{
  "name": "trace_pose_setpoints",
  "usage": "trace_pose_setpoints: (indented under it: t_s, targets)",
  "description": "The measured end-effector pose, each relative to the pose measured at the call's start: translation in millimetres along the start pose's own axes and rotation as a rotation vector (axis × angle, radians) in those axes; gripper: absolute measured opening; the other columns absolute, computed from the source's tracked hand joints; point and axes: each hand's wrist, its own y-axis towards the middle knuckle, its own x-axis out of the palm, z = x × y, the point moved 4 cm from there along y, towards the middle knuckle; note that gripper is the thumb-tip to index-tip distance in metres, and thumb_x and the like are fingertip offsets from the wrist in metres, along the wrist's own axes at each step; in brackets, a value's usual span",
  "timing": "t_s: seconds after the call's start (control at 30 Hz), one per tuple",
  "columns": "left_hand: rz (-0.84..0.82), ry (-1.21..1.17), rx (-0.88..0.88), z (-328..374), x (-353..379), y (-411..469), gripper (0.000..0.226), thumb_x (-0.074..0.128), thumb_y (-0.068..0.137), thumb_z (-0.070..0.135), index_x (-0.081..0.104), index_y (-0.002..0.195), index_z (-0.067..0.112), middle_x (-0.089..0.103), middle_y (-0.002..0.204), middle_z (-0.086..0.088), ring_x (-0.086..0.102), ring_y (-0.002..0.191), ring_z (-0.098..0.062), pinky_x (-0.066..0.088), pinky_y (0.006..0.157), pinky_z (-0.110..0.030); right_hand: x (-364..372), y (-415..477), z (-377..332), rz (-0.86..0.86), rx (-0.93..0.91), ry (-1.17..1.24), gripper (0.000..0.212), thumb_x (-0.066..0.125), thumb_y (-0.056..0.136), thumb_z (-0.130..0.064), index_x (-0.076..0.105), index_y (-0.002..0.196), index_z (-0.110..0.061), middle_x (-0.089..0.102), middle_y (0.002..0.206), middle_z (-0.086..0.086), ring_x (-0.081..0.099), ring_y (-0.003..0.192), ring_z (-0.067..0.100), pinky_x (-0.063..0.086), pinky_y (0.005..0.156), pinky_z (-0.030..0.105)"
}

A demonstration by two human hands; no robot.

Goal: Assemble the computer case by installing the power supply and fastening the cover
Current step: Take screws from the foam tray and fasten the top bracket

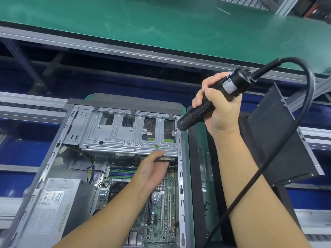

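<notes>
An open grey computer case (53, 154) lies on its side with the motherboard (161, 208) showing. The silver power supply (53, 203) sits in its lower left corner. My right hand (218, 108) grips a black electric screwdriver (206, 106), its bit touching a screw at the right end of the metal drive cage (116, 133). My left hand (154, 169) reaches under the cage's front edge and holds a flat drive (165, 159) whose connector edge shows. A black cover panel (279, 136) leans tilted at the right.
The screwdriver's thick black cable (286, 140) loops over my right forearm. A green mat (197, 133) lies under the case. Behind runs a green conveyor belt (161, 24) with aluminium rails (125, 52). Loose wires (91, 169) lie inside the case beside the power supply.
</notes>
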Motion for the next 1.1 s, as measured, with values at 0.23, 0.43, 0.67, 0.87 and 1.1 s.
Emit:
trace_pose_setpoints:
  t_s: [0.23,0.43,0.67,0.87,1.1]
  targets:
    - [-0.001,0.033,-0.017,-1,0,2,0.014,0.062,0.074,0.0,0.065,0.088,0.0,0.065,0.1,-0.02,0.063,0.096,-0.031,0.04,0.111,-0.043,2,3,2,-0.01,0.006,-0.114,0.024,0.057,0.077,0.001,0.063,0.084,-0.021,0.058,0.075,0.004,0.054,0.055,0.026,0.049,0.062,0.039]
    - [0.049,0.014,-0.02,-1,-1,3,0.024,0.061,0.073,-0.001,0.058,0.096,0.002,0.059,0.104,-0.019,0.056,0.104,-0.031,0.031,0.118,-0.043,6,4,8,-0.03,0.024,-0.166,0.03,0.057,0.078,0.003,0.065,0.081,-0.026,0.059,0.076,0.004,0.054,0.056,0.025,0.048,0.063,0.04]
    - [0.063,0.022,-0.021,-1,1,1,0.015,0.059,0.073,-0.002,0.06,0.088,0.001,0.064,0.092,-0.018,0.062,0.089,-0.03,0.041,0.11,-0.041,6,5,15,-0.051,0.043,-0.193,0.033,0.055,0.079,0.005,0.065,0.08,-0.026,0.059,0.073,0.003,0.052,0.056,0.026,0.047,0.064,0.04]
    - [0.055,0.013,-0.024,-1,-1,1,0.011,0.059,0.075,-0.003,0.065,0.084,0.0,0.069,0.09,-0.019,0.068,0.085,-0.03,0.05,0.096,-0.039,8,6,17,-0.067,0.044,-0.213,0.031,0.056,0.08,0.003,0.065,0.081,-0.027,0.06,0.074,0.003,0.053,0.057,0.026,0.049,0.064,0.041]
    - [0.029,-0.011,-0.023,-1,-1,3,0.024,0.057,0.074,-0.002,0.062,0.098,-0.002,0.066,0.103,-0.02,0.06,0.105,-0.032,0.037,0.115,-0.042,9,9,17,-0.079,0.03,-0.238,0.028,0.059,0.08,-0.002,0.066,0.081,-0.029,0.06,0.073,0.001,0.054,0.057,0.028,0.05,0.065,0.04]
